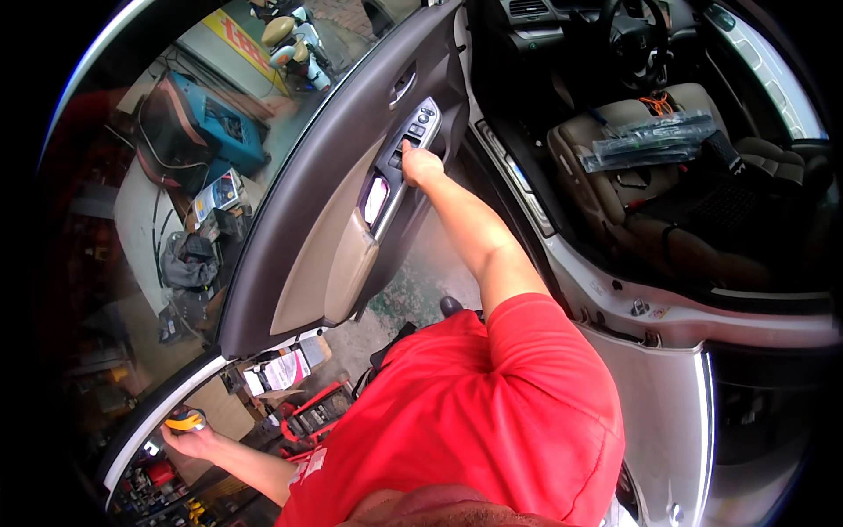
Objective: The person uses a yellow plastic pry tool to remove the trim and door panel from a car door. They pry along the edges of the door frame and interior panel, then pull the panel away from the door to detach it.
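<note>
My right arm reaches out to the inner side of an open car door [303, 228]. My right hand [422, 167] is on the window switch panel [426, 118] of the armrest, its thumb or finger on a switch and the other fingers curled, partly hidden. Below it on the armrest is the pale, shiny door pull recess [376, 200]. Out at the lower left, beyond the door's edge, my left hand [191, 444] is closed around a small rounded yellow-and-black tool [184, 422]; its exact kind cannot be made out.
Right of me is the car's interior, with a beige seat [580, 132] bearing a clear plastic-wrapped bundle [654, 140] and orange cord [657, 104]. A red-framed tool tray [320, 411] and a white box [277, 372] are behind the door. Through its window show a blue machine [237, 132] and a scooter [303, 48].
</note>
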Available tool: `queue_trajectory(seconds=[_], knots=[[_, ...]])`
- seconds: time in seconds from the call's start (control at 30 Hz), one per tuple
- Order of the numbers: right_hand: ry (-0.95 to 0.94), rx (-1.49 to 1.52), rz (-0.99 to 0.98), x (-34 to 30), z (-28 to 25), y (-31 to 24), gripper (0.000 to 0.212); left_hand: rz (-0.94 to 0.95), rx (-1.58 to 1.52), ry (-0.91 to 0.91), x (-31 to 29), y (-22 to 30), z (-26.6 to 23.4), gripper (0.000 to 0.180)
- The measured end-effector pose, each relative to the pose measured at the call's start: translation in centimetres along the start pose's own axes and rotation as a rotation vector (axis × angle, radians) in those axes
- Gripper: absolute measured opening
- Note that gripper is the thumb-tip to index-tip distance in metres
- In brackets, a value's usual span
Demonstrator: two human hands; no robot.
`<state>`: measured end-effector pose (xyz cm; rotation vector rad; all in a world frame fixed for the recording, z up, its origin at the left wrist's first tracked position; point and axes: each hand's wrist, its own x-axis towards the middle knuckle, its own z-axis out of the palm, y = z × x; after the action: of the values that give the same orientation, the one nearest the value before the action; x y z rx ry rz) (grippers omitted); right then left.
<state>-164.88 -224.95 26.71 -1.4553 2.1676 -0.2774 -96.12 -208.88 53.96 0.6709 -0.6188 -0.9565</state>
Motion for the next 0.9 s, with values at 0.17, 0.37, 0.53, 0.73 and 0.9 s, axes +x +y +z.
queue_trajectory(seconds=[0.17, 0.37, 0.53, 0.73, 0.9], knots=[[-0.014, -0.011, -0.021, 0.5, -0.4, 0.0, 0.077, -0.032, -0.03, -0.031, -0.2, 0.0, 0.1, 0.025], [-0.001, -0.052, -0.023, 0.9, -0.3, -0.4, 0.071, -0.042, -0.037, -0.053, -0.2, 0.1, 0.1, 0.025], [-0.012, -0.044, -0.013, 1.3, -0.6, -0.4, 0.057, -0.021, -0.008, -0.076, -0.2, 0.0, -0.2, 0.026], [-0.034, 0.016, -0.016, 1.4, -1.1, 0.5, 0.059, -0.023, -0.01, -0.108, 0.3, 0.2, -1.5, 0.029], [-0.008, 0.064, -0.017, 1.2, -1.3, 0.9, 0.063, -0.055, -0.019, -0.121, 0.6, 0.3, -1.7, 0.028]])
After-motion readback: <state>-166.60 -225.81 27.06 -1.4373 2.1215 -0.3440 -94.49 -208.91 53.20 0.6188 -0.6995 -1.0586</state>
